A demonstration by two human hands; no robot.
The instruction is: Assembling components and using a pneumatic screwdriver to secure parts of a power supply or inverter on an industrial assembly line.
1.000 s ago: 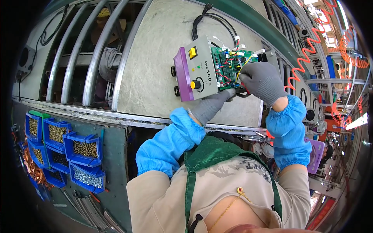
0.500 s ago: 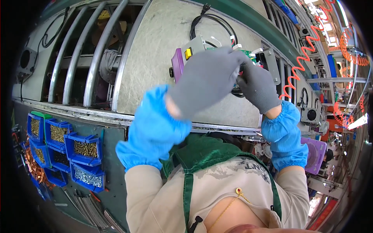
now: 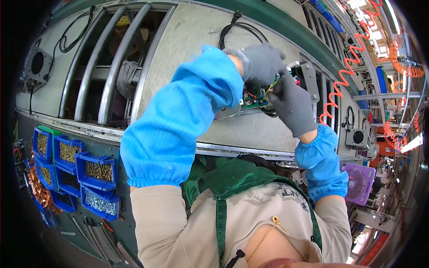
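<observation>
An opened device with a green circuit board [image 3: 255, 99] and coloured wires lies on the bench. My left hand [image 3: 262, 64], in a grey glove, reaches across its far side with fingers curled; they are slightly blurred, and what they hold is hidden. My right hand [image 3: 294, 106], gloved likewise, is closed at the device's right part, fingertips meeting close to the left hand's. Beside its thumb runs a yellow wire [image 3: 270, 89]; whether the fingers grip it I cannot tell. A grey end panel [image 3: 310, 80] stands at the device's right. My left forearm covers the device's left part.
A black power cable [image 3: 243, 22] with its plug lies coiled behind the device. Metal rollers [image 3: 91, 62] run to the left. Blue bins [image 3: 96, 173] of screws and small parts sit at lower left. A red coiled hose [image 3: 342, 73] hangs at right, above a purple fan [image 3: 359, 183].
My left hand has swung up and away from me over the device, uncovering the circuit board's near part. My right hand has shifted slightly left and stays by the wires.
</observation>
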